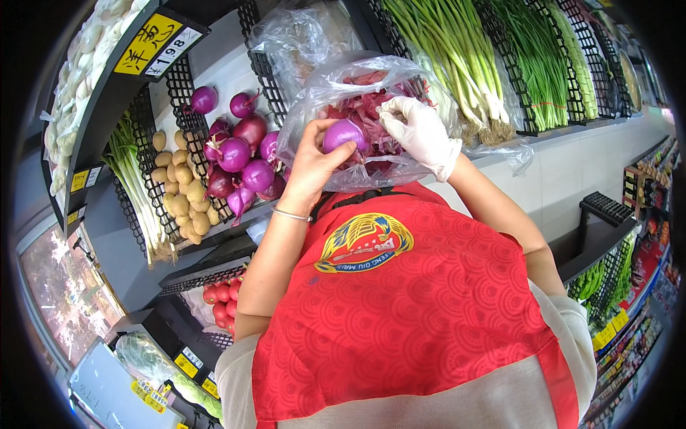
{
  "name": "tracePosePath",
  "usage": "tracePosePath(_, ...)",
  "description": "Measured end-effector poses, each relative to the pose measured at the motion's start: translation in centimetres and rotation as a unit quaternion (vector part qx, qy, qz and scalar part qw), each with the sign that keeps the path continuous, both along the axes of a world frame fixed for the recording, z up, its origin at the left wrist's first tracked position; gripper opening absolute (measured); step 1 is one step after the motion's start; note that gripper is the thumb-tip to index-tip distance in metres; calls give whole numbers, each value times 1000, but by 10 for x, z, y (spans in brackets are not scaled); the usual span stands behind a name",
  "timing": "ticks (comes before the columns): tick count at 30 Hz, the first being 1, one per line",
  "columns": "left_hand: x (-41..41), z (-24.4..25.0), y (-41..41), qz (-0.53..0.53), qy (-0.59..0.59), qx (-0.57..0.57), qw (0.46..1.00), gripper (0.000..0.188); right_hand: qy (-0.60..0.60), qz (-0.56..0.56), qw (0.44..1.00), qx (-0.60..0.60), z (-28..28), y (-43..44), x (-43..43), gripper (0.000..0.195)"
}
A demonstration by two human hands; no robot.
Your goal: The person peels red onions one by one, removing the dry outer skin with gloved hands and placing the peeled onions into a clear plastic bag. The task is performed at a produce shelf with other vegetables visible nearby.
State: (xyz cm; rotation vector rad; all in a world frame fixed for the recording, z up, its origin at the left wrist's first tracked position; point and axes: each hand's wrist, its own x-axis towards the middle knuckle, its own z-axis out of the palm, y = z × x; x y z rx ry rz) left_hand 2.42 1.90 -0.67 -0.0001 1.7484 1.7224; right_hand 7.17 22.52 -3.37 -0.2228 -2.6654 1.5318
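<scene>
My left hand (316,163), bare with a bangle at the wrist, holds a purple onion (344,135) between thumb and fingers. The onion is smooth and shiny, held over a clear plastic bag (308,107). Loose dark red onion skins (370,112) fill the inside of this bag, whose mouth gapes towards me. Over the skins, to the right of the onion, my right hand (420,131) wears a white glove. Its fingers are curled towards the thumb, and whether they pinch a scrap of skin cannot be made out.
Left of the bag lie several purple onions (234,154), then potatoes (185,187), between black mesh dividers (187,99). Spring onions (455,59) and Chinese chives (536,69) lie to the right. A dark shelf edge with a price sign (148,44) overhangs the upper left.
</scene>
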Motion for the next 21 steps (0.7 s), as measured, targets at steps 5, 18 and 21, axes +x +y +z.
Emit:
tracePosePath(5,1,-4,2,21,-1,-24,999,42,10,41,998,-49,24,-18,15,30)
tracePosePath(18,0,-3,-4,-12,12,-17,1000,47,-40,47,996,58,9,-15,0,17)
tracePosePath(21,-1,0,-4,-17,-10,36,999,46,-24,31,996,85,-13,-9,-8,20)
